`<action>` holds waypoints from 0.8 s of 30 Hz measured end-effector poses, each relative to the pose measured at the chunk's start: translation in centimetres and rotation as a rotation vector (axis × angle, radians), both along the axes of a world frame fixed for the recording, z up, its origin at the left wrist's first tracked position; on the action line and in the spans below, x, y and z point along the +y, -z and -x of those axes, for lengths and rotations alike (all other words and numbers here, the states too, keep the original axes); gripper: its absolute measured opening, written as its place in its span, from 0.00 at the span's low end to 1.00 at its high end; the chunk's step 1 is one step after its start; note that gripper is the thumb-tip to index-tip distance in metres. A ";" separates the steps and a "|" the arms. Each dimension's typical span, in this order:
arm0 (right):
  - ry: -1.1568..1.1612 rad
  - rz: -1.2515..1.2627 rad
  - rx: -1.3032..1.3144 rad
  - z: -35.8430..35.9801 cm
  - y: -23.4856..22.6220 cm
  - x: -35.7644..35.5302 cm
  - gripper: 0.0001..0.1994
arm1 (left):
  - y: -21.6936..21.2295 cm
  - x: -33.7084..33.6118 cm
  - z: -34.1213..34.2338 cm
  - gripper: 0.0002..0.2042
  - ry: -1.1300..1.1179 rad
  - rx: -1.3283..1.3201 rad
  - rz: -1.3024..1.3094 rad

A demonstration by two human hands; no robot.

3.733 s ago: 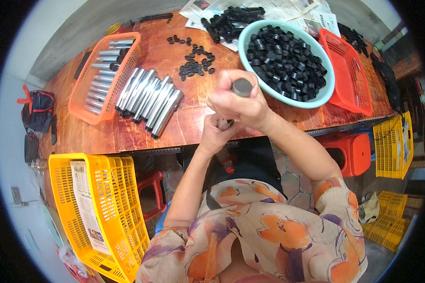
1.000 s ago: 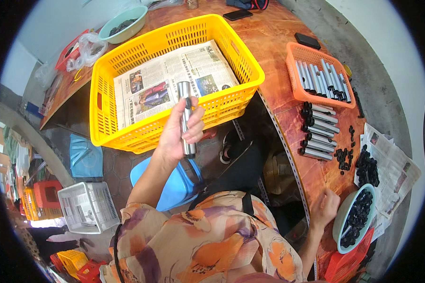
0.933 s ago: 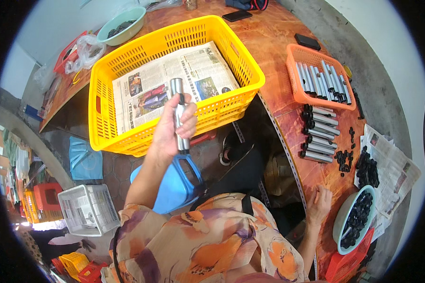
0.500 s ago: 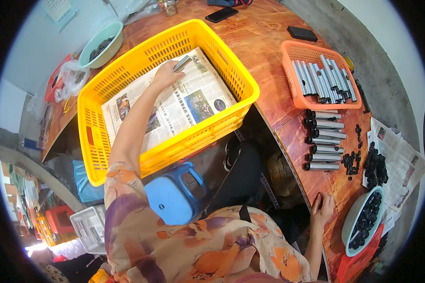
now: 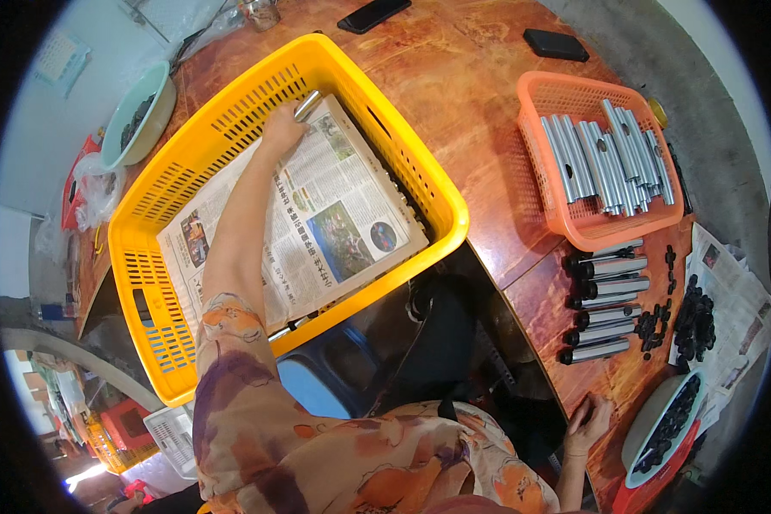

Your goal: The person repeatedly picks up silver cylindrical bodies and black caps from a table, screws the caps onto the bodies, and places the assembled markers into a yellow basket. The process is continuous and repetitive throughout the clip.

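My left hand (image 5: 283,130) reaches to the far end of a yellow slotted plastic basket (image 5: 150,224). Its fingers close round a short shiny metal tube (image 5: 308,105), held just above the far edge of the newspaper (image 5: 338,248) that lies in the basket. Part of the tube is hidden by the hand. My right hand (image 5: 589,421) rests at the table edge on the right with its fingers curled, and nothing shows in them. Beyond it lies a row of metal tubes with black end fittings (image 5: 604,315).
An orange basket (image 5: 535,154) of metal tubes stands on the wooden table (image 5: 454,77). Small black parts (image 5: 694,325) lie on newspaper near a pale green bowl (image 5: 634,450) of black pieces. Another bowl (image 5: 158,124) sits far left. A blue stool (image 5: 313,390) is below.
My left hand has carried the tube closer to the basket's far wall. The view has shifted a little. My right hand stays at the table edge, fingers still curled.
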State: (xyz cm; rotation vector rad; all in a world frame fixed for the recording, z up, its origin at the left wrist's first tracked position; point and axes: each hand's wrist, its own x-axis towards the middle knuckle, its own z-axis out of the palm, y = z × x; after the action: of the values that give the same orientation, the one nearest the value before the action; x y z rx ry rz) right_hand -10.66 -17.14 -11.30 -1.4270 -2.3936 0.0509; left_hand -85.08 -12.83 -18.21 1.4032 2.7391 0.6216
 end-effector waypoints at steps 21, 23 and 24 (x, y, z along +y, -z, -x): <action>0.033 0.022 0.018 -0.4 0.4 0.1 0.06 | -2.4 -10.5 -4.5 0.05 0.124 -0.286 -0.391; 0.031 0.022 0.021 -0.3 0.5 0.1 0.06 | -2.8 -9.0 -4.9 0.05 -0.056 -0.371 -0.363; 0.028 0.022 0.022 -0.3 0.5 0.1 0.06 | -2.9 -8.1 -4.8 0.06 -0.145 -0.414 -0.348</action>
State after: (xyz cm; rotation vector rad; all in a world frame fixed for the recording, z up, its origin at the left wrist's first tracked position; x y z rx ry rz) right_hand -10.35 -17.08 -11.80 -1.4615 -2.3619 0.0863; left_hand -80.30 -20.97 -15.26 0.9726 2.4896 1.2837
